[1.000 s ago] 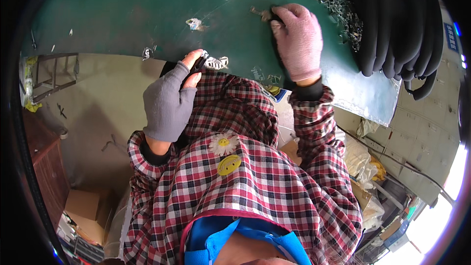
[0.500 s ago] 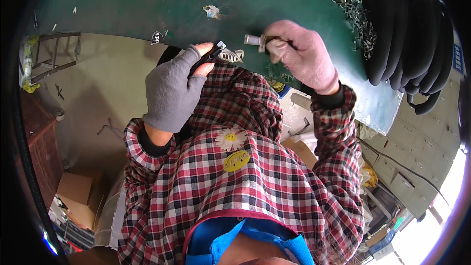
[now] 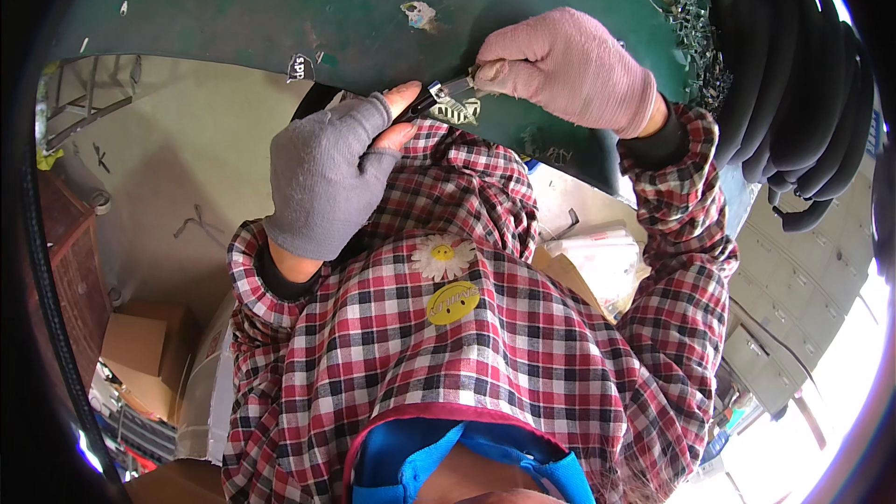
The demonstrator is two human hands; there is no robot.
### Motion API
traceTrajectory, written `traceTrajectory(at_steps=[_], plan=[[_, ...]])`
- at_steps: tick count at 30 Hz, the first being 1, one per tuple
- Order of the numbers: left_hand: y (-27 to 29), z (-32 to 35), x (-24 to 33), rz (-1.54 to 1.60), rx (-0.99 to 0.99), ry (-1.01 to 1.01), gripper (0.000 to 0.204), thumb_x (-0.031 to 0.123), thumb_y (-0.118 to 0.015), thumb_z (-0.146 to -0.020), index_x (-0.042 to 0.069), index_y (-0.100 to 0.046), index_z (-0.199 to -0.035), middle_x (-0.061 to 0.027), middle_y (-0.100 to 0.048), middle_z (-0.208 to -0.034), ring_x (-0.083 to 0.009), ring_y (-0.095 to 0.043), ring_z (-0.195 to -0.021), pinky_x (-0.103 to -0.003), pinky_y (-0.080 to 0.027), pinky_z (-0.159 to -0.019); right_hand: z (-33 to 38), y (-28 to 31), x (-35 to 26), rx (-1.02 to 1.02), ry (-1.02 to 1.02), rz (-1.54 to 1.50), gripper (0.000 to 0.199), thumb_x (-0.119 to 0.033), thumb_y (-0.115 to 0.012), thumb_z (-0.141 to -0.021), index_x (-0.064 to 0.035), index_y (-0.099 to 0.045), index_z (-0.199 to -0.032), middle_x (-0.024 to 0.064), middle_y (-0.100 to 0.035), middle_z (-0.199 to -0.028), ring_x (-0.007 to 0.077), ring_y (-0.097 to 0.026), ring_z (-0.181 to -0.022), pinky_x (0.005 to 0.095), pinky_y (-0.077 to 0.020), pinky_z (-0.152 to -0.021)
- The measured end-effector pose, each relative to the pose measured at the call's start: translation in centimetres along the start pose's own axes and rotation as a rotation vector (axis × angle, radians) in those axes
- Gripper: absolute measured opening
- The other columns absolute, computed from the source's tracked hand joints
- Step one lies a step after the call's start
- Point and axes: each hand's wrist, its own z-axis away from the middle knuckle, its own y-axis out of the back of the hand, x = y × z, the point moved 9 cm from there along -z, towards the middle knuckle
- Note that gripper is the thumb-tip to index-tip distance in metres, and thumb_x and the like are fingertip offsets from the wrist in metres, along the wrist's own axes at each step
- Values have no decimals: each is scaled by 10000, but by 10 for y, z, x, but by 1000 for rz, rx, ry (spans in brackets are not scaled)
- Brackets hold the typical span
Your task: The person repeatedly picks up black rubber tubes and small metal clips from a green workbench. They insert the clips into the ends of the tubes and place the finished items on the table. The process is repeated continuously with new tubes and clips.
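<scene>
My left hand [image 3: 329,173], in a grey glove with bare fingertips, is closed on a slim black tube-like piece [image 3: 413,108]. A small shiny metal fitting [image 3: 437,91] sits at the tube's far end. My right hand [image 3: 571,70], in a pink glove, pinches a short silvery rod-like piece [image 3: 459,86]. Its free end meets the fitting, or nearly so; I cannot tell whether they are joined. The right fingertips cover the rest of it. Just below the two pieces, a pale printed scrap [image 3: 457,111] lies at the table's edge.
The green tabletop [image 3: 252,14] spans the far side. Many small metal parts [image 3: 695,37] lie heaped at its right, beside thick black hose coils [image 3: 779,65]. A torn paper patch [image 3: 418,15] sticks to the table. Cardboard boxes [image 3: 140,345] stand on the floor at left.
My right hand has turned and brought the silvery piece leftward to the metal fitting on the black tube. The left hand keeps its hold, nearly in place. The view has shifted slightly.
</scene>
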Motion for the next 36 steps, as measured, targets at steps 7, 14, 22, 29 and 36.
traceTrajectory(at_steps=[7, 14, 22, 29, 36], plan=[[-1, -2, 1, -16, -42, 12, 373, 86, -752, -865, 110, -723, -1236, -167, -700, -861, -286, -679, -704, -346, -515, -632, -7, 1, -6, -81, 45, 162, 303, -411, -653, -955, -142, -762, -1039, 85, -734, -915, 308, -698, -861, 393, -557, -759], [-1, -3, 4, -54, -60, -9, 384, 50, -740, -866, 106, -718, -1245, -186, -698, -877, -311, -680, -715, -333, -510, -636, -8, -2, -10, -92, 22, 252, 301, -414, -638, -964, -155, -769, -1045, 81, -741, -940, 308, -704, -879, 397, -571, -783], [-1, -3, 3, -63, -1, -38, 342, 174, -776, -854, 144, -743, -1193, -121, -697, -803, -292, -666, -695, -382, -514, -603, -10, -8, -22, -74, 98, 309, 308, -404, -637, -970, -137, -776, -1034, 97, -748, -954, 300, -716, -903, 393, -584, -822], [0, -5, 5, -78, 8, -52, 333, 168, -767, -861, 146, -744, -1192, -133, -726, -882, -291, -693, -746, -378, -538, -643, -21, -12, -23, -150, 68, 300, 301, -390, -634, -962, -128, -779, -999, 88, -740, -908, 293, -706, -857, 391, -575, -839], [1, -6, 2, -73, -10, -31, 305, 171, -754, -878, 152, -750, -1182, -143, -724, -891, -301, -698, -745, -376, -533, -639, -21, -13, -23, -113, 66, 208, 297, -360, -627, -955, -100, -770, -974, 98, -719, -851, 274, -693, -801, 379, -559, -773]])
